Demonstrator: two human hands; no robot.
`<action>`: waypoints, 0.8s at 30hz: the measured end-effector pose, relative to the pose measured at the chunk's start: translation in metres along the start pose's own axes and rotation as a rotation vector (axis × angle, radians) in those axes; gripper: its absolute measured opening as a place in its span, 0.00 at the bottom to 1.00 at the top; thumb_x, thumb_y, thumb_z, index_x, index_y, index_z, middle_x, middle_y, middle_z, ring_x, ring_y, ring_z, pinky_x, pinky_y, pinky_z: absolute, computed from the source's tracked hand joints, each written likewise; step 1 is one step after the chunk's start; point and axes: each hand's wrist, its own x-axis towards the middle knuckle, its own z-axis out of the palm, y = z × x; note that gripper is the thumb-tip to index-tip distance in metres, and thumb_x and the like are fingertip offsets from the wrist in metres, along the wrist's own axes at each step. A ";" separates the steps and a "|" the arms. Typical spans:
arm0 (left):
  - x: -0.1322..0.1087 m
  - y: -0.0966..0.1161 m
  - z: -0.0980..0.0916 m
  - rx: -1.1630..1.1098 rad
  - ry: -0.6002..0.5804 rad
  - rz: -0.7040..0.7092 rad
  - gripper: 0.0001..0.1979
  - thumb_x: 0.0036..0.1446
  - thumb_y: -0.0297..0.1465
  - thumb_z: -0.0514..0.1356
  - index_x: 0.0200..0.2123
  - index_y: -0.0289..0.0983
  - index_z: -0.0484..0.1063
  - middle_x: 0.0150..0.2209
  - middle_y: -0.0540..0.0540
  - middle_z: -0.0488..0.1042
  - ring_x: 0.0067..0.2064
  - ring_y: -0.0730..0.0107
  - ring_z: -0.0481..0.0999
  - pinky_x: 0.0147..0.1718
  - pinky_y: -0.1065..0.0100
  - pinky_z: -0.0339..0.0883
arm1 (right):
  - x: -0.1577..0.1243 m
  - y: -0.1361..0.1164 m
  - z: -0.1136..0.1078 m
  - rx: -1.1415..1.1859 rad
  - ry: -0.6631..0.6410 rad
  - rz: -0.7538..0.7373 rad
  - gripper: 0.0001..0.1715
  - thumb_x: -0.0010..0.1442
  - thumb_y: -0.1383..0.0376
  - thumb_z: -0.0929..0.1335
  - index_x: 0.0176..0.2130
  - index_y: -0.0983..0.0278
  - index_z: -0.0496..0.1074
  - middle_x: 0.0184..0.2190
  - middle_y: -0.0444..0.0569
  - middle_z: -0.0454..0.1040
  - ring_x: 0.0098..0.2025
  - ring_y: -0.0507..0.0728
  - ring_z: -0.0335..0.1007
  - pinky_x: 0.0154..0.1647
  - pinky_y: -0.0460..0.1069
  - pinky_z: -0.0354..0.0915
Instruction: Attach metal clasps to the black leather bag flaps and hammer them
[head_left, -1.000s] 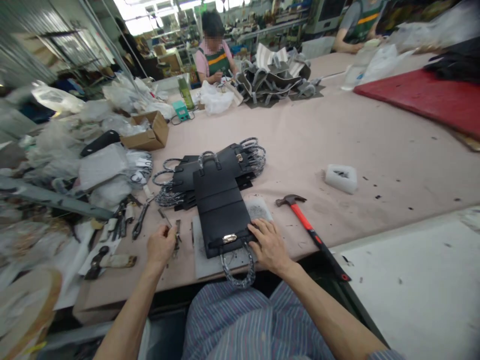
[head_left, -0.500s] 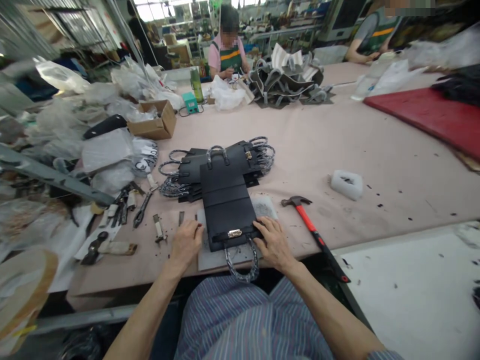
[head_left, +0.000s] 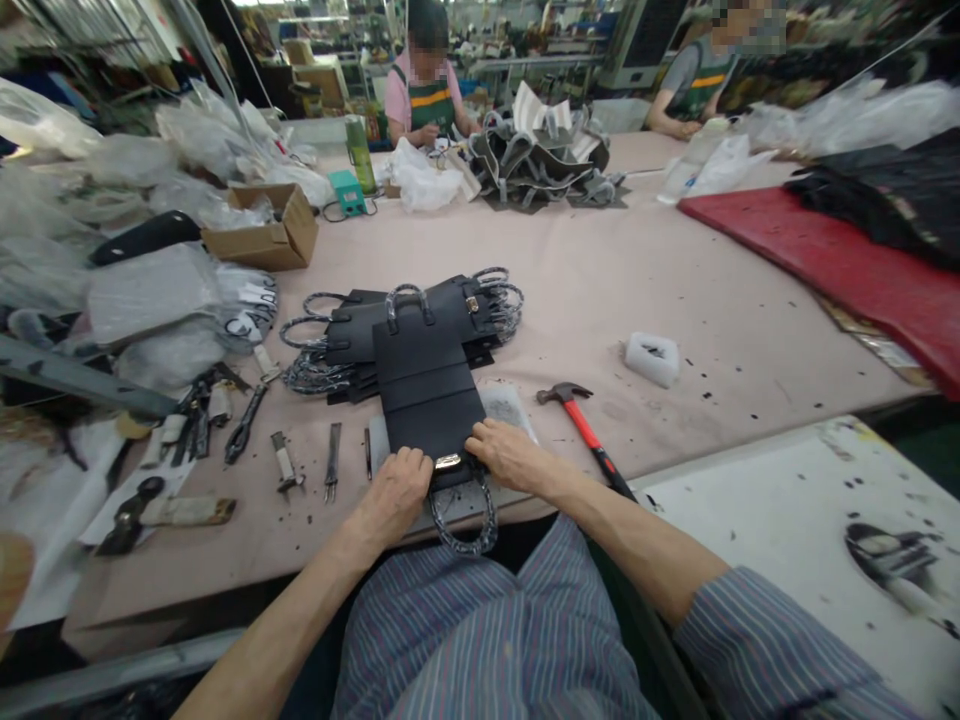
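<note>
A black leather bag panel lies lengthwise in front of me, with a wrapped handle looping over the table's near edge. My left hand has its fingers curled on the panel's near left side, beside a gold metal clasp. On the clasp's other side, my right hand pinches the near right edge, around the strap. Under the panel is a pale slab, partly covered. Beyond lies a stack of similar black panels with wrapped handles.
A red-handled hammer lies to the right, near a white block. Punches and pliers are spread at the left. Farther back are a cardboard box, grey pieces and a red board. Two people sit across the table.
My left hand has moved right onto the panel's near edge. My right hand has closed on the strap end by the clasp. The view has shifted slightly rightward.
</note>
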 end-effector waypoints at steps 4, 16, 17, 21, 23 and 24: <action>-0.010 -0.003 0.006 -0.082 0.095 0.025 0.14 0.58 0.16 0.51 0.39 0.33 0.72 0.38 0.40 0.73 0.41 0.56 0.70 0.40 0.58 0.71 | 0.006 -0.002 -0.007 -0.047 -0.048 -0.108 0.10 0.68 0.72 0.61 0.45 0.67 0.70 0.41 0.55 0.71 0.41 0.60 0.67 0.41 0.53 0.65; -0.026 -0.034 0.025 -0.438 0.420 0.212 0.26 0.48 0.12 0.47 0.43 0.37 0.76 0.43 0.43 0.79 0.50 0.65 0.77 0.55 0.58 0.73 | -0.006 0.003 -0.002 -0.001 -0.047 -0.149 0.09 0.69 0.70 0.61 0.43 0.64 0.70 0.44 0.53 0.70 0.41 0.58 0.65 0.38 0.51 0.64; -0.027 -0.036 0.025 -0.451 0.402 0.228 0.26 0.48 0.12 0.47 0.42 0.37 0.77 0.43 0.43 0.79 0.51 0.65 0.76 0.55 0.58 0.73 | -0.008 0.005 -0.001 0.012 -0.040 -0.168 0.09 0.69 0.70 0.62 0.42 0.64 0.71 0.43 0.52 0.70 0.41 0.58 0.64 0.39 0.51 0.64; -0.028 -0.037 0.026 -0.468 0.345 0.213 0.25 0.51 0.13 0.47 0.43 0.37 0.77 0.43 0.42 0.78 0.52 0.64 0.76 0.56 0.57 0.73 | -0.017 0.010 0.006 0.045 0.009 -0.209 0.10 0.70 0.69 0.62 0.41 0.64 0.72 0.43 0.52 0.71 0.42 0.59 0.62 0.41 0.52 0.63; -0.028 -0.035 0.028 -0.456 0.342 0.180 0.25 0.53 0.13 0.47 0.43 0.37 0.77 0.43 0.42 0.78 0.51 0.64 0.75 0.56 0.56 0.72 | -0.022 0.010 0.011 0.080 0.051 -0.180 0.10 0.69 0.70 0.62 0.42 0.65 0.73 0.45 0.53 0.71 0.42 0.59 0.61 0.43 0.53 0.63; -0.028 -0.034 0.030 -0.448 0.344 0.169 0.25 0.54 0.13 0.47 0.44 0.37 0.78 0.43 0.42 0.78 0.51 0.64 0.75 0.56 0.56 0.72 | -0.023 0.009 0.014 0.109 0.075 -0.167 0.10 0.68 0.71 0.62 0.42 0.65 0.73 0.46 0.54 0.71 0.43 0.59 0.61 0.44 0.53 0.64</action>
